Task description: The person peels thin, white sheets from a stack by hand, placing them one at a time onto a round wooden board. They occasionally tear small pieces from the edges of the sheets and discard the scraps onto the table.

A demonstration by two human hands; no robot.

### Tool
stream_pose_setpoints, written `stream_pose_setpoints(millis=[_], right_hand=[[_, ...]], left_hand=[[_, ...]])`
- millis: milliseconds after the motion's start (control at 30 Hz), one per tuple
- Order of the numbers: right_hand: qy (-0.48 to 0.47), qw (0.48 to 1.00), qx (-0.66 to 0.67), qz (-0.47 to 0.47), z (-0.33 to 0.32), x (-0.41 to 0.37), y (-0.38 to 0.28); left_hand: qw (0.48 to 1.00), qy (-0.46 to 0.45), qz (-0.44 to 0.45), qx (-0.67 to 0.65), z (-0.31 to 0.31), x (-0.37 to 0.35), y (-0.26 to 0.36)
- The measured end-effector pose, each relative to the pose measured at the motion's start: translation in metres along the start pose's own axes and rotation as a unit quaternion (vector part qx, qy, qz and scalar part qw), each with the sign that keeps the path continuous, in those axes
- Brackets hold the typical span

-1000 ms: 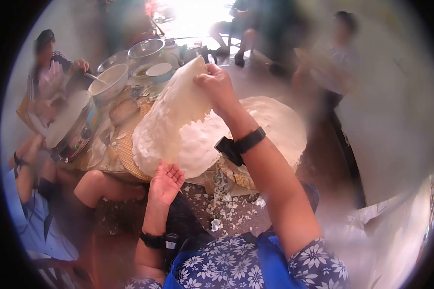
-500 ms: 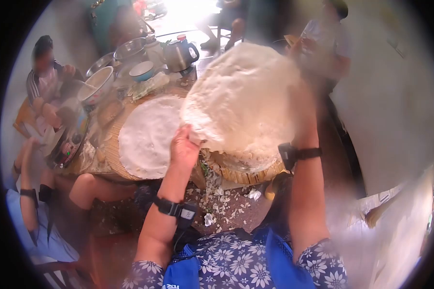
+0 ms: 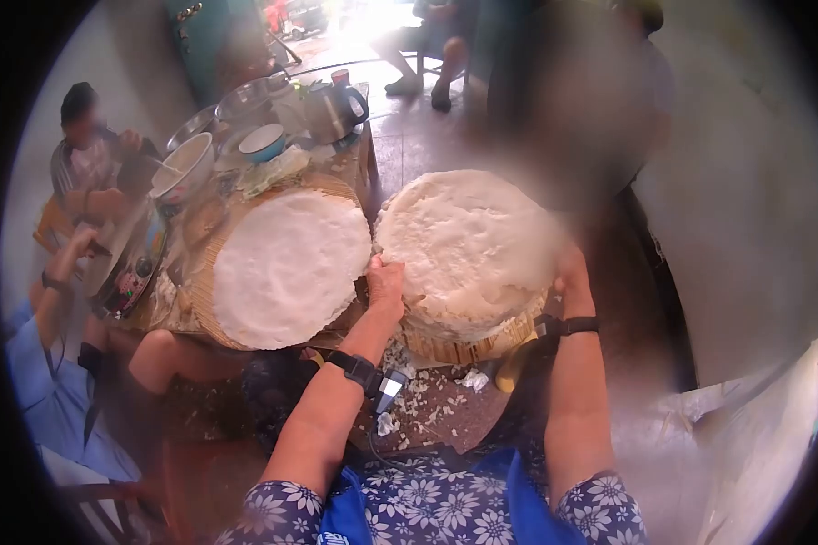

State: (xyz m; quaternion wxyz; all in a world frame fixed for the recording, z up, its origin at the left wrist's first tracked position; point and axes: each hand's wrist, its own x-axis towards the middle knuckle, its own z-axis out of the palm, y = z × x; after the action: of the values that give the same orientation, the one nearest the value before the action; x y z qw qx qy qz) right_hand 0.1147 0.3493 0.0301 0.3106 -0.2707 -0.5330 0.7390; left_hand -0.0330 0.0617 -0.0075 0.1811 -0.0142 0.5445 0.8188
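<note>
A large round, pale dough sheet [image 3: 468,245] lies on a stack of similar sheets over a straw-like mat [image 3: 473,343] in front of me. My left hand [image 3: 387,283] pinches its left edge. At the right edge my right hand [image 3: 572,272] has its fingers curled round the rim; a blur hides part of this area. Just left of my left hand, a second white round sheet [image 3: 286,268] rests on another straw mat [image 3: 204,295], its near side reaching past the table.
Bowls [image 3: 262,143] and a metal kettle [image 3: 334,111] stand at the back of the table. A person in a striped jacket [image 3: 91,159] sits at the left, and another person's hand [image 3: 84,241] is nearer. White scraps [image 3: 436,400] litter the floor.
The dough sheet, lifted and tilted before, has come down flat onto the stack with both my hands at its edges. The neighbouring person's hand at the left has moved up.
</note>
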Motion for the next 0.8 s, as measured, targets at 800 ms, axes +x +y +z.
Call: stream_pose_setpoints(millis=[800], right_hand=[[0.067, 0.897, -0.429, -0.084, -0.023, 0.010, 0.009]], left_hand=[[0.944, 0.141, 0.091, 0.283, 0.010, -0.005, -0.004]])
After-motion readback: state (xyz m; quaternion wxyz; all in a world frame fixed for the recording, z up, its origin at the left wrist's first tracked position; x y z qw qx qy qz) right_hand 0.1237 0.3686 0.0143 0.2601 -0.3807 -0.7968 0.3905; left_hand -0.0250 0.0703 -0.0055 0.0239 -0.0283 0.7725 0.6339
